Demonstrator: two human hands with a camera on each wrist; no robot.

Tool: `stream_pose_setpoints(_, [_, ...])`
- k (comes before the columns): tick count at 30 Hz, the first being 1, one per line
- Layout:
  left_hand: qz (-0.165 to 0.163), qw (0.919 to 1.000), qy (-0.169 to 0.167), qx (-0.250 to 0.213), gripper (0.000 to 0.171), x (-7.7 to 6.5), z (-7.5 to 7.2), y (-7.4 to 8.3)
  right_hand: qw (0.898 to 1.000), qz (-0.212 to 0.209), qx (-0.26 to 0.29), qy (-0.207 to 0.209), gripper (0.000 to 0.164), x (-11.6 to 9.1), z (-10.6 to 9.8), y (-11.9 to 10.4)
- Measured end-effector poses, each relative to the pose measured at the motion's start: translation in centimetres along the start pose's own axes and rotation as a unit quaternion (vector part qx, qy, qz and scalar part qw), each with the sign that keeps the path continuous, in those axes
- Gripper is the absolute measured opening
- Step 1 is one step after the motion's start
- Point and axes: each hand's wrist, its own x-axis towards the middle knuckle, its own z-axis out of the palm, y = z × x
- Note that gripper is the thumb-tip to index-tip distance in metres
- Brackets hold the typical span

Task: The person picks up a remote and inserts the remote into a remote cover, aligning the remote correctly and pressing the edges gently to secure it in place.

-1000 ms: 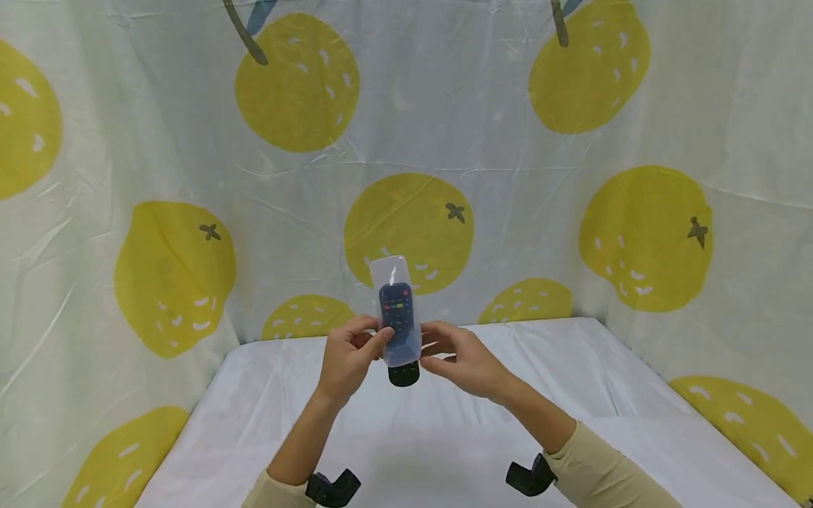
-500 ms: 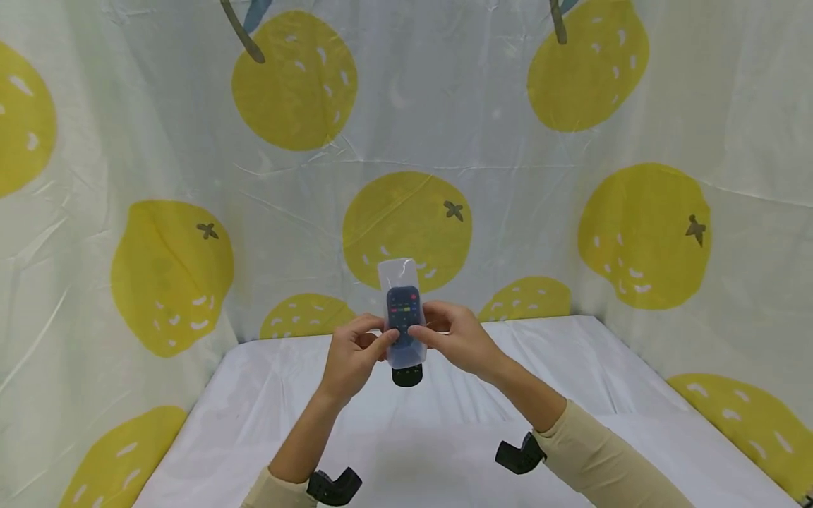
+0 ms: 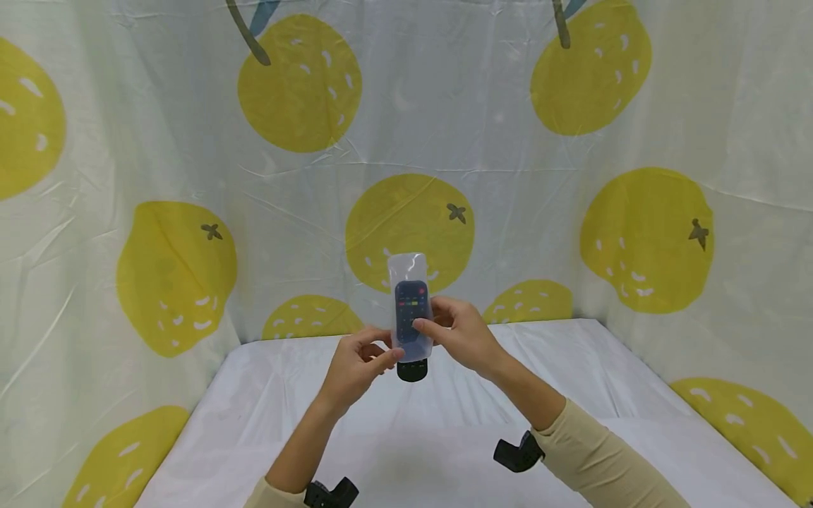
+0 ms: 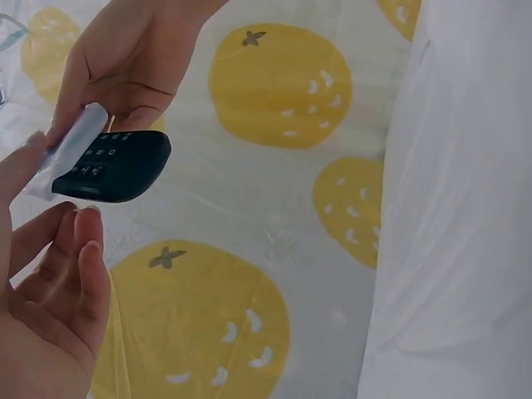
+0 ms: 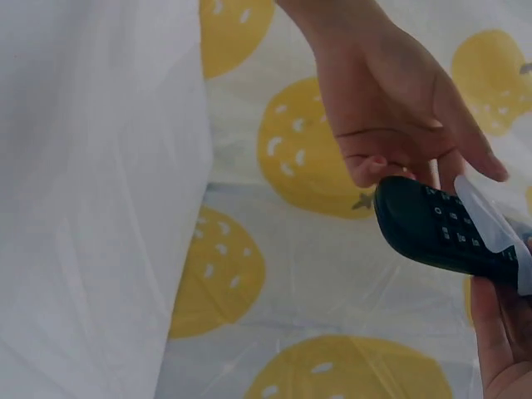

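A dark remote control [image 3: 411, 310] with coloured buttons is held upright in mid-air inside a translucent plastic sleeve [image 3: 408, 265]. Its rounded black lower end [image 5: 407, 216] sticks out of the sleeve's open bottom, while the sleeve's top part lies flat beyond the remote. My right hand [image 3: 466, 337] grips the sleeved remote from the right, thumb on the front and fingers behind. At the lower left, my left hand [image 3: 357, 368] pinches the sleeve's edge near its opening, thumb in front. The left fingers [image 4: 90, 241] are curled beneath the remote in the left wrist view.
A white cloth-covered surface [image 3: 406, 437] spreads below the hands. Behind and at both sides hangs a pale curtain [image 3: 406, 85] printed with yellow fruit. Each forearm carries a black wrist mount [image 3: 517, 453].
My left hand has slid down the sleeve toward its open end. The right hand came from beside the sleeve to grip it with the thumb in front. The remote moved slightly right and straightened.
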Motion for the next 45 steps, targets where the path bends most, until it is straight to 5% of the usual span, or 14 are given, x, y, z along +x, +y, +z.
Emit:
stream_pose_setpoints(8, [-0.054,0.9963,-0.064,-0.019,0.030,-0.8,0.7,-1.1,1.000,-0.009,0.003,0.017,0.031,0.5,-0.4,-0.7])
stream_pose_setpoints(17, [-0.038,0.9961,-0.031,-0.073,0.022,-1.1,1.7,-1.2,0.998,0.003,0.058,0.023,0.035,0.9,-0.2,-0.7])
stream_pose_setpoints(23, [-0.028,0.9950,-0.016,-0.094,0.022,-1.1,2.1,-1.0,0.994,0.018,0.103,0.040,0.020,1.0,0.1,-0.2])
stream_pose_setpoints(30, [-0.032,0.9931,-0.003,-0.113,0.024,-1.0,2.5,-0.3,0.991,0.005,0.116,0.068,0.019,1.0,0.4,0.3])
stream_pose_setpoints(45, [-0.046,0.9905,0.006,-0.130,0.025,-1.6,2.9,-0.1,0.992,0.022,0.112,0.057,0.023,0.1,0.4,0.3])
